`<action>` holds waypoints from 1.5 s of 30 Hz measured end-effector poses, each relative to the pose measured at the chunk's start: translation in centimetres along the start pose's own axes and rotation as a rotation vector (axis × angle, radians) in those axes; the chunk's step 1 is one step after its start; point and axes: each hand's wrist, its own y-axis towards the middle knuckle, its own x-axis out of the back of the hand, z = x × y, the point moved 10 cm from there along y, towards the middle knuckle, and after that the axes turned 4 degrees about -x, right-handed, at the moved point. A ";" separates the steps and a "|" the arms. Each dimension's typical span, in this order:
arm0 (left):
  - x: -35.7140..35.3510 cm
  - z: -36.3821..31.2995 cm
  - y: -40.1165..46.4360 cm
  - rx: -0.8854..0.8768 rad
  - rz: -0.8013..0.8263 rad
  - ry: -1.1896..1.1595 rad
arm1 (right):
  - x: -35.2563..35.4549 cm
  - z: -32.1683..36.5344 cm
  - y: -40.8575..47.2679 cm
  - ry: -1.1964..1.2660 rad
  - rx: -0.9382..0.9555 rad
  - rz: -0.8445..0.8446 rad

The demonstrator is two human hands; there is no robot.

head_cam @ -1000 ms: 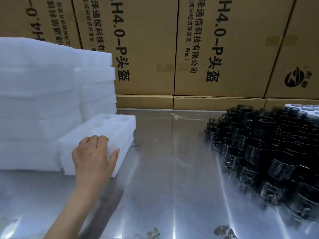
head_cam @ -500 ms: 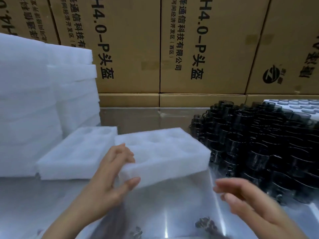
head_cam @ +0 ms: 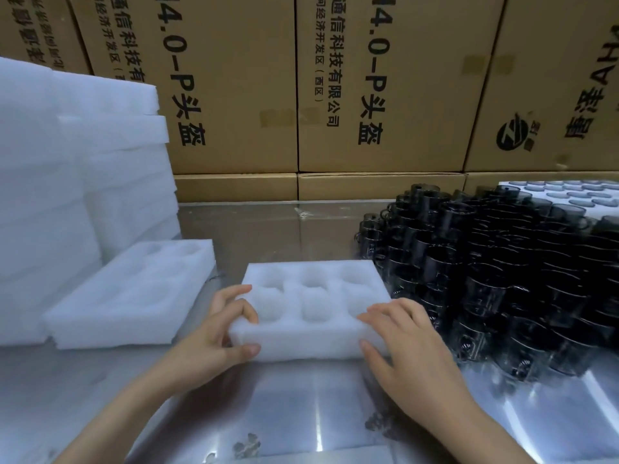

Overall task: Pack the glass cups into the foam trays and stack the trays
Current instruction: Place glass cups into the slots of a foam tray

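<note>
A white foam tray [head_cam: 311, 336] with round pockets, all hollow, lies flat on the metal table in front of me. My left hand [head_cam: 214, 329] grips its near left corner, fingers on top and thumb on the front wall. My right hand [head_cam: 405, 343] holds the near right corner the same way. A dense heap of dark smoked glass cups [head_cam: 495, 272] with handles stands just right of the tray. A second foam tray [head_cam: 130, 296] lies to the left.
Tall stacks of white foam trays [head_cam: 67, 182] fill the left side. Brown cardboard boxes [head_cam: 378, 85] wall off the back. A packed foam tray [head_cam: 569, 192] shows at the far right behind the cups. The shiny metal table [head_cam: 301, 406] reaches toward me.
My left hand lifted one tray off the left pile and carried it to the middle, where it now lies flat. My right hand came in and took the right corner.
</note>
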 end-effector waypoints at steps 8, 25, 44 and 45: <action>-1.3 0.7 1.0 -0.017 -0.029 -0.046 | -0.5 -1.2 1.1 -0.158 -0.036 0.097; 0.5 5.3 5.1 0.242 -0.460 -0.544 | 9.3 -16.8 13.0 -0.235 -0.853 0.165; 2.3 -1.4 6.4 -0.072 -0.307 -0.362 | 1.7 5.9 13.8 0.121 0.263 0.423; 2.1 -1.8 6.6 -0.084 -0.269 -0.350 | 0.3 6.4 13.8 0.099 0.287 0.444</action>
